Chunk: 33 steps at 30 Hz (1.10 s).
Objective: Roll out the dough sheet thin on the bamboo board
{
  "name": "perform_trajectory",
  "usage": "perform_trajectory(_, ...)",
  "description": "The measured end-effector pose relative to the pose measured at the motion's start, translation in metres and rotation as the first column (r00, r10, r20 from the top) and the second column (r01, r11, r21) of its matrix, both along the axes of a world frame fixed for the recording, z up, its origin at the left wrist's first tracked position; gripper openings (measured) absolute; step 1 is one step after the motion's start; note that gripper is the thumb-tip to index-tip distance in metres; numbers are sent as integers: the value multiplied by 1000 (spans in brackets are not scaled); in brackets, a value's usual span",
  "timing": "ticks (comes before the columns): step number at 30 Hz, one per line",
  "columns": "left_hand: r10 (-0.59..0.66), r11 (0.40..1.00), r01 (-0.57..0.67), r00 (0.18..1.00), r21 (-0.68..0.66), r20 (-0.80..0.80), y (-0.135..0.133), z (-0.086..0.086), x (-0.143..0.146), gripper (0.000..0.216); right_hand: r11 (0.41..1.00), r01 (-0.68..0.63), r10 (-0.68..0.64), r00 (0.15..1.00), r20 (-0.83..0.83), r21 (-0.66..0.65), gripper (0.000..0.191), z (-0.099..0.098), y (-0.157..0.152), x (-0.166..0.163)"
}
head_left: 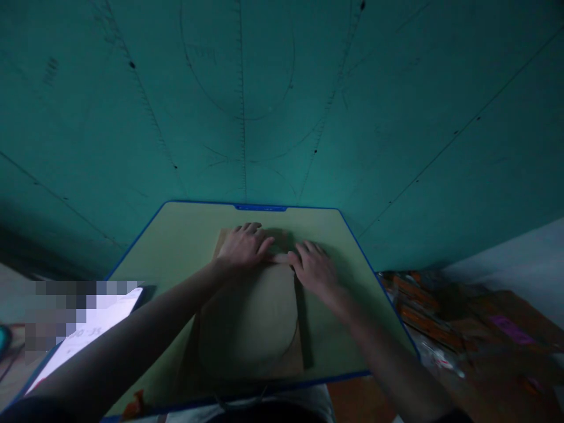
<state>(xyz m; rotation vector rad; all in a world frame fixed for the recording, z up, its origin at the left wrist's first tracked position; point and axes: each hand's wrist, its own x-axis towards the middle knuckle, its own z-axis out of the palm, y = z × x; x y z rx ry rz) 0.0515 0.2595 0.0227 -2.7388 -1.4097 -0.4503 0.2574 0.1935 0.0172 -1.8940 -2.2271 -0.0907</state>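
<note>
A pale, flat sheet with rounded corners, which looks like rolled-out dough, lies on a brown board. Across its far edge runs a short pale rod-like roll; whether it is a rolling pin or the sheet's own rolled edge I cannot tell. My left hand is closed over the roll's left end, thumb toward the middle. On the right end, my right hand curls its fingers over, thumb pointing inward. The hands are a short gap apart, and their palms hide the roll's ends.
Under the board is a yellowish tabletop with a blue rim. A lit phone-like screen lies at the left, partly behind my forearm. Beyond stands a green marked surface. Orange-brown packages sit low at the right.
</note>
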Motion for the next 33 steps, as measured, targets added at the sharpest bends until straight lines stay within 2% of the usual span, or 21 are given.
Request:
perform_trajectory(5, -112, 994, 112, 994, 1, -1, -38, -14, -22, 37, 995, -48, 55, 995, -81, 91, 26, -8, -55, 2)
perform_trajectory(9, -226, 974, 226, 974, -19, 25, -49, -15, -33, 33, 987, -36, 63, 984, -168, 160, 24, -12, -79, -2)
perform_trajectory(12, -209, 978, 209, 978, -13, -1, -54, -14, -31, 37, 986, -30, 67, 973, -221, 166, 24, -14, -89, -7)
perform_trajectory(17, -126, 991, 128, 990, 38, -61, -45, -12, -9, 48, 994, 7, 14, 981, -195, 107, 32, -17, -78, -4)
perform_trajectory(20, -108, 994, 108, 993, 16, -37, -25, -10, 9, 51, 998, 42, -32, 979, -203, 41, 32, -16, -58, 5)
perform_trajectory(25, -71, 992, 74, 997, -106, 29, 17, 0, 39, 55, 991, 116, -124, 981, -151, -63, 29, -4, -20, 23)
perform_trajectory(29, -92, 991, 98, 993, -91, 70, 33, 7, 51, 49, 976, 206, -214, 967, -135, -70, 28, 4, -6, 28)
perform_trajectory(31, -97, 991, 103, 992, -80, 75, 27, 8, 47, 46, 986, 160, -164, 973, -161, -33, 28, 3, -14, 23)
perform_trajectory(33, -87, 993, 91, 994, -76, 64, 13, 4, 34, 46, 998, 66, -60, 977, -205, 25, 30, -1, -32, 14)
